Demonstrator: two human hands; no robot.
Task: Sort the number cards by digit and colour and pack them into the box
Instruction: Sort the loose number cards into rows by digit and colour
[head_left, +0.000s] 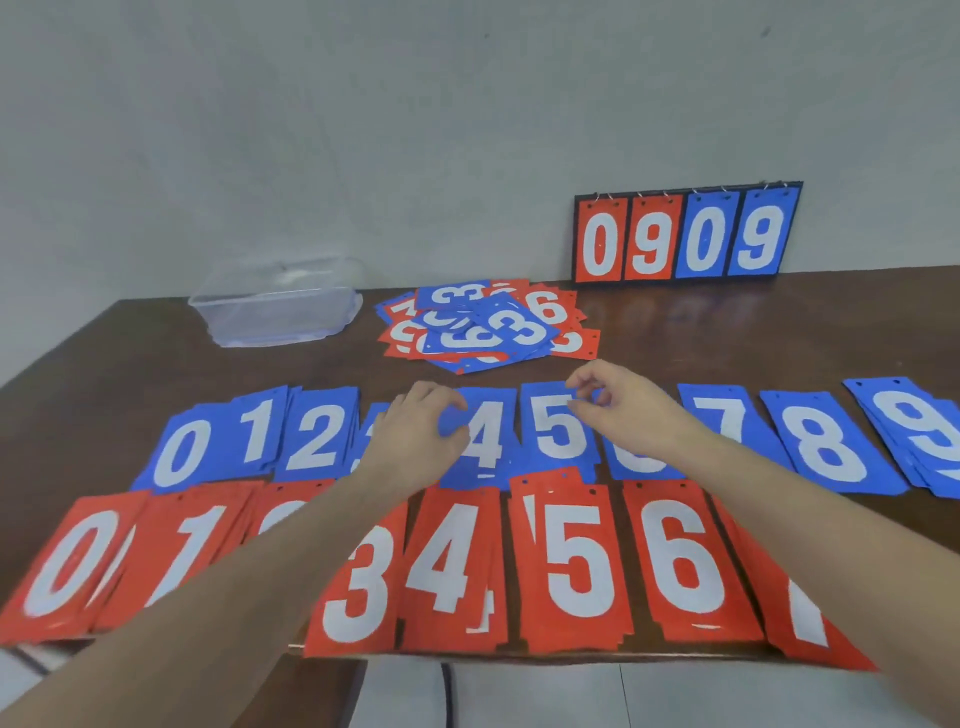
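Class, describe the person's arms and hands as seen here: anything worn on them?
Both forearms are bare, with no sleeves in view. The left hand and right hand wear no gloves, and no rings, watch or bracelets show. Nothing is marked on them.

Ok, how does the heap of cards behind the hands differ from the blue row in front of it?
The heap mixes red and blue cards; the blue row is one colour. The heap's cards overlap at all angles with digits jumbled; the row's stacks lie side by side, running from 0 up to 9. The left hand and right hand reach over the row, not the heap. Both lie flat on the table.
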